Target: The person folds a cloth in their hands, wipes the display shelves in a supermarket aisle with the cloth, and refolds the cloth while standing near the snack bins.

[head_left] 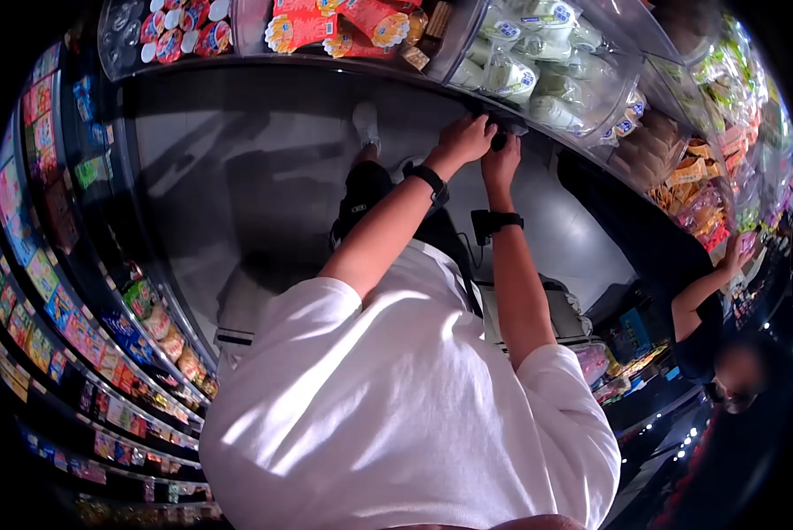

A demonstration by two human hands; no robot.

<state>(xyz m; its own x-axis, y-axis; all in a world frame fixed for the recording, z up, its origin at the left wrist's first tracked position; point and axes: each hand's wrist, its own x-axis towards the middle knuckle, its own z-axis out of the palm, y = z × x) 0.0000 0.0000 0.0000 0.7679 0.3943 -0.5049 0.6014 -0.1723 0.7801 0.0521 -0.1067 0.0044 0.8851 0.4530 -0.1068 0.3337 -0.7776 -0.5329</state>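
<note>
Both my hands meet below the clear display bin [547,124] filled with green-and-white wrapped packs. My left hand [467,140] has its fingers curled at a small black object [500,140]. My right hand [502,162] is closed around the same object from the other side. Its exact kind is hidden by my fingers and the shadow under the bin. A dark band circles each wrist, and a thin cable hangs by the right one.
Bins along the top hold cups [185,40] and red snack packs [343,26]. Shelves of packaged goods [70,327] curve along the left. At the right, a person in dark clothes [692,305] reaches toward bagged snacks [697,190]. Grey floor [237,159] lies below.
</note>
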